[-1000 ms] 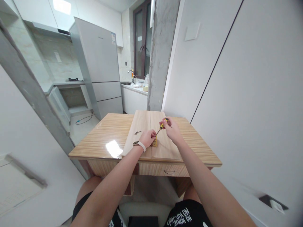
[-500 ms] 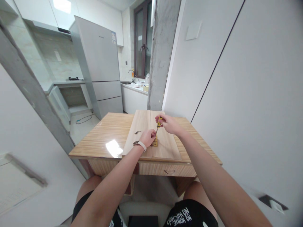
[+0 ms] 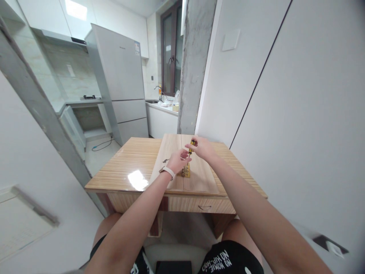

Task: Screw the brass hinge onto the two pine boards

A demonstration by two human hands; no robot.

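Note:
My right hand (image 3: 203,147) is closed around the yellow-and-black handle of a screwdriver (image 3: 192,144), whose shaft points down toward a brass hinge (image 3: 186,173). The hinge lies flat across the seam between two pale wooden boards (image 3: 203,179) set side by side. Beside the shaft, my left hand (image 3: 177,160), with a white-banded watch (image 3: 168,171) at its wrist, has thumb and fingers apart above the hinge. It partly covers the hinge's left side. Left of that hand lie small dark metal pieces (image 3: 165,161), too small to tell exactly.
The boards rest on a striped wooden table (image 3: 122,163) with a drawer (image 3: 199,204) at its front. A white wall panel (image 3: 285,114) borders the right side. Farther back stand a grey fridge (image 3: 119,72) and a sink counter (image 3: 162,120).
My left hand has lifted off the hinge and its fingers have parted, leaving more of the hinge showing. My right hand has shifted slightly left with the screwdriver, which stands more upright.

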